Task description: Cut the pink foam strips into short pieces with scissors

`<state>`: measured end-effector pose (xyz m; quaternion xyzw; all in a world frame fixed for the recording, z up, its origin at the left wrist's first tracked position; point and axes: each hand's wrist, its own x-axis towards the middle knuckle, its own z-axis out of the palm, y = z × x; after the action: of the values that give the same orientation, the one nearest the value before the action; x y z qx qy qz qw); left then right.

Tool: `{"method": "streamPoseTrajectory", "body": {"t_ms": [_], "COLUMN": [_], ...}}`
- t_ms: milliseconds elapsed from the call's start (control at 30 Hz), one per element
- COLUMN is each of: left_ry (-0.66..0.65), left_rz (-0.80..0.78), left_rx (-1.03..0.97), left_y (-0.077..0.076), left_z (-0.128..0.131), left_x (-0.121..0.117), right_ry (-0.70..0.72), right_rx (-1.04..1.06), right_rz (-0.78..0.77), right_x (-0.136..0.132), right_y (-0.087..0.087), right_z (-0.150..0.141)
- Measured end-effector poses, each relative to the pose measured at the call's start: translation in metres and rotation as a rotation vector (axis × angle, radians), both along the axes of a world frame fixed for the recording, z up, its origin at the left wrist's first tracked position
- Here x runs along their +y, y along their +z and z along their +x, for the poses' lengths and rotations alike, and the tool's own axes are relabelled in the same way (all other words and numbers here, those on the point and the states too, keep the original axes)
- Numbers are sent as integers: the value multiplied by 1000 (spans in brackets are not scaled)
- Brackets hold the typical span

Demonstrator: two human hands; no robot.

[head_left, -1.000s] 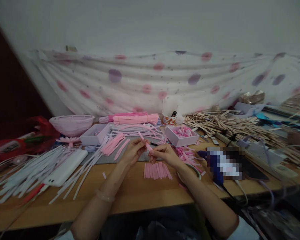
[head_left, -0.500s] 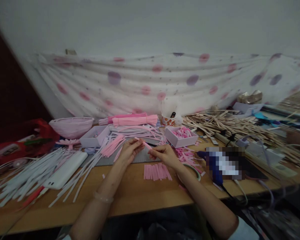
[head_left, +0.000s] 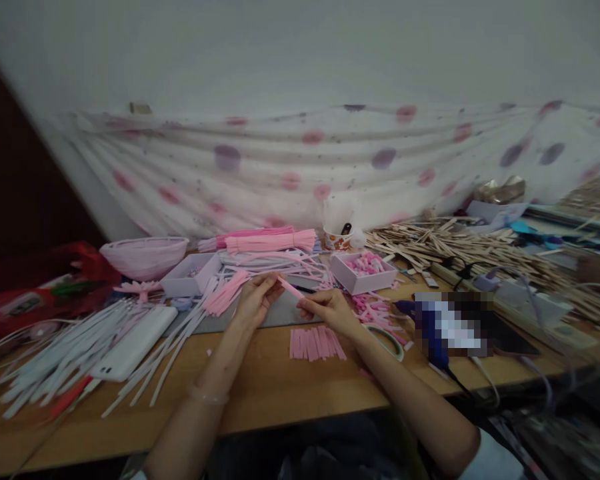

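A short pink strip (head_left: 291, 287) slants down to the right between my two hands, above the grey mat (head_left: 275, 315). My left hand (head_left: 257, 299) pinches its upper end between thumb and fingertips. At the lower end, my right hand (head_left: 330, 311) grips it between thumb and index finger, the other fingers curled. Just below my right hand, a row of cut pink strips (head_left: 316, 343) lies side by side on the wooden table. A bunch of longer pink fuzzy stems (head_left: 227, 293) rests left of my left hand.
A white box of pink pieces (head_left: 364, 270) stands behind my right hand, with loose pink pieces nearby. A tape roll (head_left: 387, 341) lies by my right forearm, a blue glue gun (head_left: 433, 340) farther right. White stems (head_left: 65, 360) and a white phone (head_left: 135, 343) are at left.
My left hand has shifted slightly left and up along the strip, so more of the strip shows between my hands. My right hand keeps its pinch, almost unmoved.
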<state>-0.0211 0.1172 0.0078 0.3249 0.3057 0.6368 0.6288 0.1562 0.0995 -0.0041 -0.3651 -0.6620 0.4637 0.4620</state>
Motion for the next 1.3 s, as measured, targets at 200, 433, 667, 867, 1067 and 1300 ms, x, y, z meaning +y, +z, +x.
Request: {"method": "streamPoseTrajectory", "body": {"t_ms": [200, 433, 667, 867, 1067, 1300], "left_ry": [-33, 135, -95, -239, -151, -103], "left_rz": [31, 45, 65, 122, 69, 40], "left_rx": [-22, -53, 46, 160, 133, 71], "left_y": [0, -3, -6, -14, -12, -16], "left_z": [-1, 7, 14, 19, 19, 19], "left_x": [0, 2, -5, -7, -5, 0], "right_ry": [39, 83, 28, 43, 45, -222], "right_rx": [12, 39, 60, 9, -94, -624], "right_rz": [-33, -30, -24, 30, 64, 305], "right_x": [-2, -5, -3, -3, 1, -32], "right_y": [2, 7, 6, 6, 0, 44], "right_z": [0, -2, -2, 1, -3, 46]}}
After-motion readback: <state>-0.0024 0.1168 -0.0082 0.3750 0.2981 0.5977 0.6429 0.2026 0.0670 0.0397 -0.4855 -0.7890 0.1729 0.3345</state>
